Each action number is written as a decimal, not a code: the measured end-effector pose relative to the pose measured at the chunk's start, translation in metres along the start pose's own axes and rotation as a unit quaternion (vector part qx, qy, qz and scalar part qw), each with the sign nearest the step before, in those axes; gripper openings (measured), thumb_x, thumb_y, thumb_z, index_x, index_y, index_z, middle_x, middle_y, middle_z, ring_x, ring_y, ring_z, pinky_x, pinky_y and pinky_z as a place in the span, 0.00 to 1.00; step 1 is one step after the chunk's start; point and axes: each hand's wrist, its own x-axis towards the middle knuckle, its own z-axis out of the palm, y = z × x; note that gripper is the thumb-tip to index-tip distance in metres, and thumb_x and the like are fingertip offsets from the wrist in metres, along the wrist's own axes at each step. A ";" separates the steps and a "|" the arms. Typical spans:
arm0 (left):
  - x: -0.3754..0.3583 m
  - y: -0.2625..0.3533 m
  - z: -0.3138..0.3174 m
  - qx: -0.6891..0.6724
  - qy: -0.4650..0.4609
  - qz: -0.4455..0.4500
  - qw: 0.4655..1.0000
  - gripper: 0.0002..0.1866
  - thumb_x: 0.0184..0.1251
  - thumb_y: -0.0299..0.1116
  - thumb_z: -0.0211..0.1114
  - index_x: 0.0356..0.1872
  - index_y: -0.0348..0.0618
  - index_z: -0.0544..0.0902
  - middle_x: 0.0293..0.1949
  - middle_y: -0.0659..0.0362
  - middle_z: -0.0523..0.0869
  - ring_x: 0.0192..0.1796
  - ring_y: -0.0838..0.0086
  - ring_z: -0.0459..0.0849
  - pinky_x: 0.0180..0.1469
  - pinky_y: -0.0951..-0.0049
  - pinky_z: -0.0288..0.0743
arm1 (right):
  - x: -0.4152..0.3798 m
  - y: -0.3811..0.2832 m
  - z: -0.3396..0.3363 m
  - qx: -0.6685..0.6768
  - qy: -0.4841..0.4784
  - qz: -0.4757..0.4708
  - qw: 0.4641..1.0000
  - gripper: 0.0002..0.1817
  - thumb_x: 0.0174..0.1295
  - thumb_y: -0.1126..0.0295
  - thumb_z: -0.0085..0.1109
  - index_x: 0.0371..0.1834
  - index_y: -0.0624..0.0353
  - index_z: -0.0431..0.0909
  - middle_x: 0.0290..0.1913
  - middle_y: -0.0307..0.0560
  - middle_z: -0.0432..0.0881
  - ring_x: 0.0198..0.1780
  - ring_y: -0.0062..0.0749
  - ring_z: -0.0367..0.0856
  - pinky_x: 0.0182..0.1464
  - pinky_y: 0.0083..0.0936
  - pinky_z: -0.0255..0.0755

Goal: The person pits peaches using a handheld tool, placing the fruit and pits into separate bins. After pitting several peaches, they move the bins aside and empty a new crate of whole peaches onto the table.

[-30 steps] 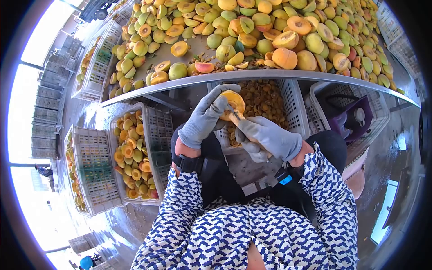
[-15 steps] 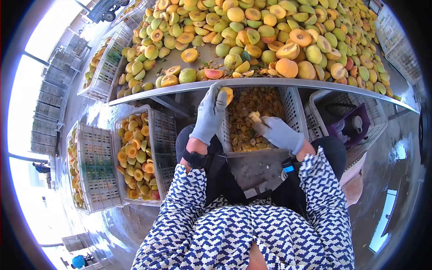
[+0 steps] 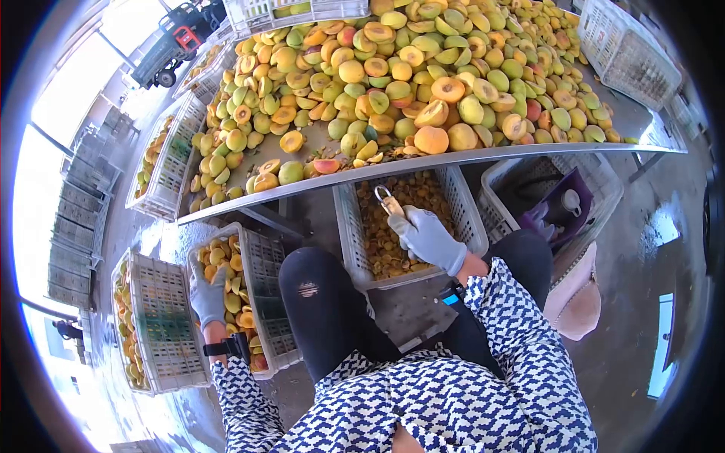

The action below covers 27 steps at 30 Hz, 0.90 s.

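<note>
My left hand (image 3: pixel 208 296), in a grey glove, is over the left edge of a white plastic crate (image 3: pixel 273 302) at my left. Its thumb and fingers are apart, touching or just above the halved peaches (image 3: pixel 236 296) inside; the fingertips are partly hard to make out. My gloved right hand (image 3: pixel 434 240) grips a pitting tool (image 3: pixel 390 202) by its wooden handle, the metal loop pointing up and away from me. Below that hand stands a crate (image 3: pixel 470 215) between my knees and the table, holding peach pits and scraps (image 3: pixel 384 245).
A metal table (image 3: pixel 321 138) in front bears a large heap of whole and halved peaches (image 3: pixel 423 83). Another peach-filled crate (image 3: pixel 162 317) stands farther left. At right, a crate (image 3: pixel 608 189) contains a purple bag (image 3: pixel 563 208). The floor (image 3: pixel 634 302) is wet.
My left hand has moved from the table edge down to the left crate, and the peach half it held is gone from it. My right hand has shifted left, its metal loop now showing.
</note>
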 end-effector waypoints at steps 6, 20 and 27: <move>0.041 0.169 0.006 -0.318 -0.097 0.127 0.934 0.19 0.57 0.35 0.63 0.51 0.46 0.79 0.33 0.55 0.86 0.31 0.77 0.83 0.38 0.75 0.76 | -0.008 -0.028 -0.018 0.137 0.087 -0.038 0.986 0.17 0.66 0.56 0.47 0.34 0.61 0.70 0.18 0.37 0.70 0.14 0.17 0.66 0.17 0.17 0.61; 0.051 0.518 0.142 -0.155 -0.145 0.383 0.899 0.36 0.48 0.53 0.66 0.56 0.41 0.71 0.49 0.46 0.78 0.53 0.54 0.77 0.54 0.61 0.68 | -0.028 -0.032 -0.093 0.307 0.216 -0.028 0.926 0.12 0.68 0.63 0.47 0.31 0.60 0.70 0.17 0.33 0.69 0.17 0.12 0.64 0.19 0.15 0.59; 0.040 0.475 0.093 -0.458 -0.193 0.353 0.793 0.21 0.51 0.30 0.69 0.48 0.40 0.75 0.41 0.56 0.80 0.43 0.71 0.80 0.45 0.74 0.74 | -0.035 -0.030 -0.096 0.236 0.191 -0.071 0.950 0.13 0.67 0.61 0.48 0.32 0.60 0.69 0.18 0.39 0.71 0.17 0.22 0.68 0.20 0.22 0.61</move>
